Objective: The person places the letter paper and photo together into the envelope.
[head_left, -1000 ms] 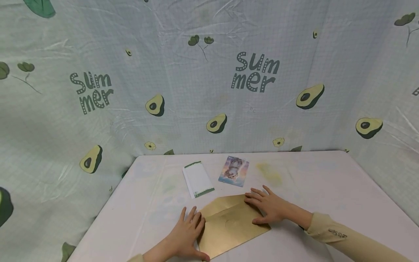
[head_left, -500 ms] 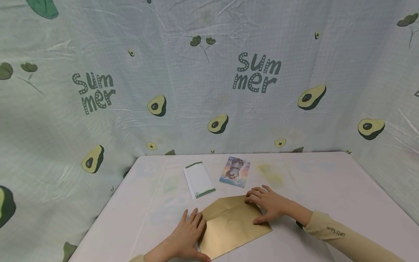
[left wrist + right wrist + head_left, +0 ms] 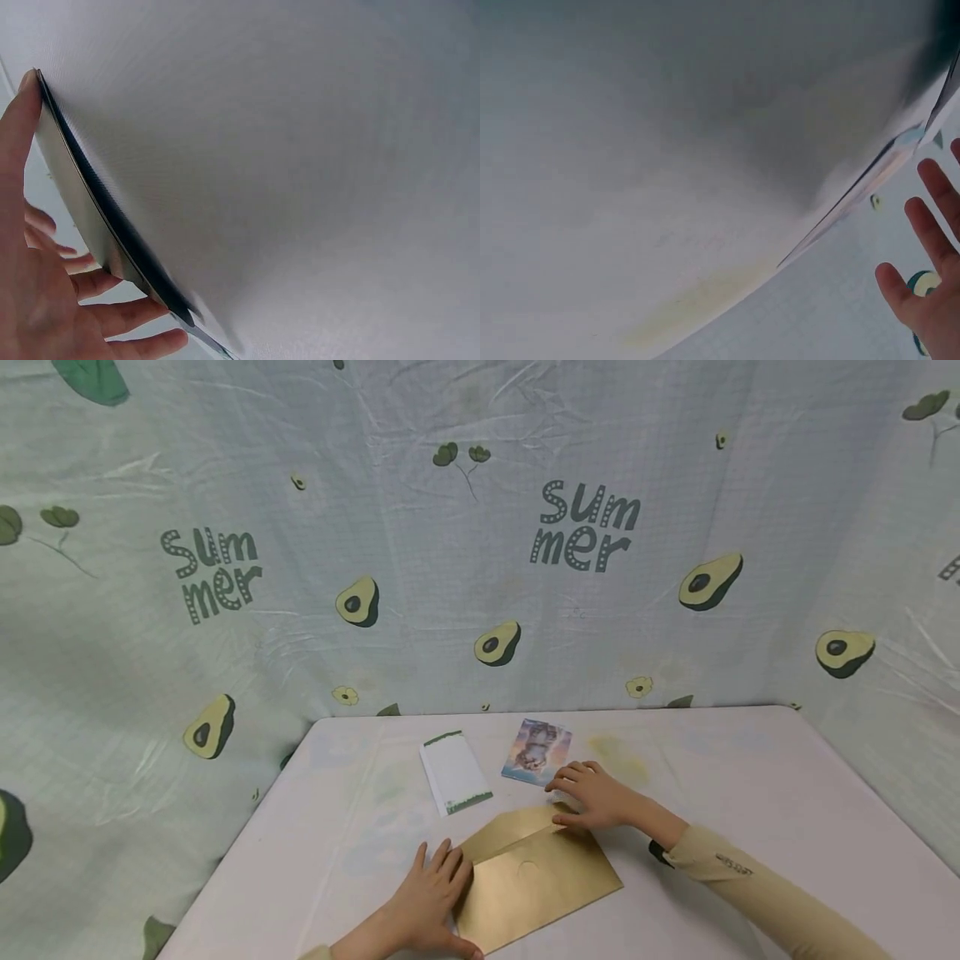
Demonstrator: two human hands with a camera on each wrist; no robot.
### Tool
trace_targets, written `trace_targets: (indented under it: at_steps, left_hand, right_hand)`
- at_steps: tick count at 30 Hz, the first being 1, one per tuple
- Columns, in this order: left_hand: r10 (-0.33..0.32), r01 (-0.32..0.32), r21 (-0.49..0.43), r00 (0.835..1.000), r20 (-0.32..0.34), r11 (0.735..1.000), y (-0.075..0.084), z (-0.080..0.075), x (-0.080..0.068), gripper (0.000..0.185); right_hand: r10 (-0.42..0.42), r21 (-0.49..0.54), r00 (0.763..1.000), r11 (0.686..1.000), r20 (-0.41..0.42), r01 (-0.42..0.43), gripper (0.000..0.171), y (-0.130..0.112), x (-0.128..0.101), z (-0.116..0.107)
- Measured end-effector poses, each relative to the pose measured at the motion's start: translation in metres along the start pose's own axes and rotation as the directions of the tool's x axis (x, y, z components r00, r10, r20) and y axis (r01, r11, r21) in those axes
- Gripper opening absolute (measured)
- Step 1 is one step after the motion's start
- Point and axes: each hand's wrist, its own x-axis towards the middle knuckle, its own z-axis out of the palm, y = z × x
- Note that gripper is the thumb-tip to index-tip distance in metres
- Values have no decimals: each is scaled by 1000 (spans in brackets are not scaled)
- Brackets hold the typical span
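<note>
A gold envelope (image 3: 540, 883) lies on the table with its pointed flap (image 3: 498, 833) spread out on the far side. My left hand (image 3: 422, 900) rests along the envelope's left edge, fingers extended and thumb at the near corner. The left wrist view shows the thumb and fingers of the left hand (image 3: 52, 300) touching that short edge. My right hand (image 3: 596, 797) hovers around the flap's right end, fingertips close to a colourful picture card (image 3: 534, 750). In the right wrist view, the fingers of the right hand (image 3: 934, 232) are spread and hold nothing.
Left of the picture card lies a white card (image 3: 456, 770) with green-patterned ends. The pale table (image 3: 720, 777) is backed by a hanging cloth (image 3: 420, 535) printed with avocados and lettering.
My right hand has lifted off the envelope's right side and moved up and left toward the picture card. The left hand and the envelope stay in place.
</note>
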Motion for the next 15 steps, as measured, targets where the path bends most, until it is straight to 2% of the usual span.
trace_targets:
  at_steps: [6, 12, 15]
  left_hand:
    - [-6, 7, -10, 1000, 2, 1000, 2, -1, 0, 109]
    - [-9, 9, -11, 1000, 7, 1000, 2, 0, 1, 110]
    - [-5, 5, -11, 1000, 14, 1000, 2, -1, 1, 109]
  right_hand:
    - [127, -50, 986, 990, -111, -133, 35, 25, 24, 6]
    - [266, -107, 942, 951, -205, -291, 36, 54, 44, 11]
    - [326, -114, 925, 929, -194, -351, 39, 62, 53, 12]
